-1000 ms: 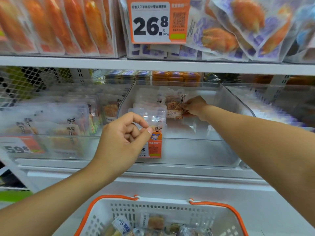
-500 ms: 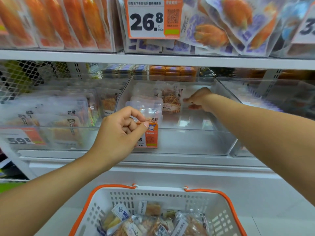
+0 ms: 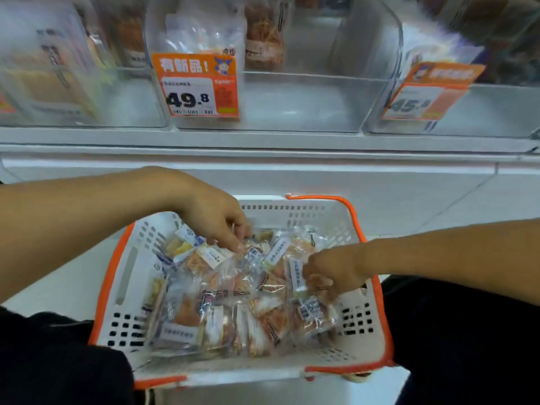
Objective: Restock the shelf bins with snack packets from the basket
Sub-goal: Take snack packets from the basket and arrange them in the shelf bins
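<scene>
1. The basket [image 3: 355,226] was open at the top, and access from above was unobstructed.
2. Its floor was covered by snack packets [image 3: 233,302]; bare wall was left only along the perforated sides.
3. Room inside was taken up by the left hand [image 3: 216,220] at the far side and the right hand [image 3: 333,271] at the right side.
4. The middle bin [image 3: 292,103] was open above; its right part was left free, while packets [image 3: 204,33] stood at the left and back.
5. The bin's front was partly blocked by a price tag [image 3: 198,86].
</scene>
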Demonstrator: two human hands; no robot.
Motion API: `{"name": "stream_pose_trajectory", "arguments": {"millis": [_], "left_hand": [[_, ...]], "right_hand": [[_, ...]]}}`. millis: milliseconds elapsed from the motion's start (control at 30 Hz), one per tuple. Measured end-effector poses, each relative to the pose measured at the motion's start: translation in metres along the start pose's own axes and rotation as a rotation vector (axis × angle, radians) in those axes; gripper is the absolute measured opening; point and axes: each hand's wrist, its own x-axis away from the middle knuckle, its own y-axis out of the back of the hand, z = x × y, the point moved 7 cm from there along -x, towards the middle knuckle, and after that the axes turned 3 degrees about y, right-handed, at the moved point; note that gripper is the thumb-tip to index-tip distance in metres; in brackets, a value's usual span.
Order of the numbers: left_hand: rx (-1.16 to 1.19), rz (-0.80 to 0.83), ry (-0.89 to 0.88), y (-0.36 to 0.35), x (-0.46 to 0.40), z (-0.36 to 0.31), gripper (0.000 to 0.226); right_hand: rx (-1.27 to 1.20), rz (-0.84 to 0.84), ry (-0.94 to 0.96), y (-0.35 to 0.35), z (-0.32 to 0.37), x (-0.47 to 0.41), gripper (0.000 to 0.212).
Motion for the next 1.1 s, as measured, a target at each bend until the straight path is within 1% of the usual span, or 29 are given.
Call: {"name": "stream_pose_trajectory", "arguments": {"millis": [33, 67, 133, 200, 233, 300, 333, 400, 467, 533, 600, 633, 700, 733, 767, 800, 833, 867, 900, 933, 967, 1000, 1033, 1100], "left_hand": [[-0.022, -0.008, 0.0, -0.001, -0.003, -0.005, 0.035], [-0.037, -0.025, -0.004, 0.0, -0.005, -0.009, 0.036], [-0.037, -0.053, -0.019, 0.002, -0.007, -0.014, 0.038], [-0.003, -0.057, -0.025, 0.003, -0.005, -0.015, 0.039], [0.005, -0.058, -0.026, 0.005, -0.004, -0.014, 0.04], [0.018, -0.066, -0.025, 0.008, -0.002, -0.011, 0.038], [0.028, -0.074, -0.023, 0.009, -0.002, -0.01, 0.037], [0.032, -0.092, -0.023, 0.01, 0.0, -0.008, 0.034], [0.026, -0.098, -0.025, 0.011, 0.004, -0.007, 0.035], [0.035, -0.107, -0.024, 0.013, 0.007, -0.005, 0.038], [0.049, -0.15, -0.009, 0.018, 0.011, -0.003, 0.048], [0.059, -0.182, 0.005, 0.019, 0.013, 0.0, 0.057], [0.093, -0.246, 0.004, 0.022, 0.019, 0.006, 0.08], [0.125, -0.271, -0.015, 0.024, 0.022, 0.01, 0.083], [0.185, -0.302, -0.059, 0.028, 0.028, 0.012, 0.073], [0.275, -0.356, -0.125, 0.038, 0.035, 0.014, 0.052], [0.365, -0.422, -0.193, 0.05, 0.047, 0.016, 0.03], [0.454, -0.49, -0.246, 0.063, 0.062, 0.021, 0.021], [0.542, -0.567, -0.273, 0.075, 0.077, 0.029, 0.021], [0.634, -0.654, -0.282, 0.086, 0.092, 0.041, 0.019], [0.728, -0.757, -0.29, 0.095, 0.108, 0.055, 0.016], [0.823, -0.85, -0.297, 0.101, 0.122, 0.069, 0.014], [0.907, -0.918, -0.299, 0.104, 0.134, 0.083, 0.015], [0.993, -1.011, -0.282, 0.106, 0.153, 0.104, 0.021]], "right_hand": [[-0.031, -0.011, -0.02, -0.022, -0.006, -0.011, 0.056], [-0.064, -0.07, -0.055, -0.035, -0.011, -0.018, 0.065], [-0.132, -0.175, -0.131, -0.05, -0.024, -0.027, 0.088], [-0.192, -0.228, -0.191, -0.055, -0.031, -0.03, 0.111], [-0.219, -0.261, -0.218, -0.054, -0.035, -0.03, 0.117], [-0.282, -0.31, -0.278, -0.046, -0.044, -0.032, 0.121], [-0.309, -0.309, -0.304, -0.042, -0.049, -0.033, 0.118], [-0.325, -0.298, -0.339, -0.036, -0.055, -0.035, 0.105], [-0.313, -0.272, -0.35, -0.028, -0.054, -0.033, 0.083], [-0.341, -0.186, -0.286, -0.018, -0.044, -0.029, 0.056], [-0.442, -0.123, -0.219, 0.005, -0.028, -0.019, 0.035], [-0.506, -0.103, -0.185, 0.021, -0.017, -0.012, 0.031], [-0.594, -0.115, -0.066, 0.062, 0.007, 0.005, 0.029], [-0.633, -0.142, 0.006, 0.087, 0.02, 0.015, 0.027], [-0.681, -0.187, 0.073, 0.113, 0.031, 0.026, 0.024], [-0.729, -0.265, 0.134, 0.142, 0.042, 0.04, 0.023], [-0.77, -0.391, 0.174, 0.172, 0.049, 0.054, 0.024], [-0.816, -0.55, 0.202, 0.201, 0.054, 0.07, 0.026], [-0.895, -0.699, 0.229, 0.224, 0.057, 0.085, 0.028], [-1.012, -0.808, 0.284, 0.242, 0.059, 0.096, 0.028], [-1.12, -0.867, 0.344, 0.253, 0.061, 0.103, 0.029], [-1.174, -0.886, 0.383, 0.262, 0.066, 0.105, 0.029], [-1.164, -0.893, 0.398, 0.27, 0.073, 0.106, 0.029], [-1.037, -0.964, 0.391, 0.291, 0.087, 0.108, 0.025]]}}
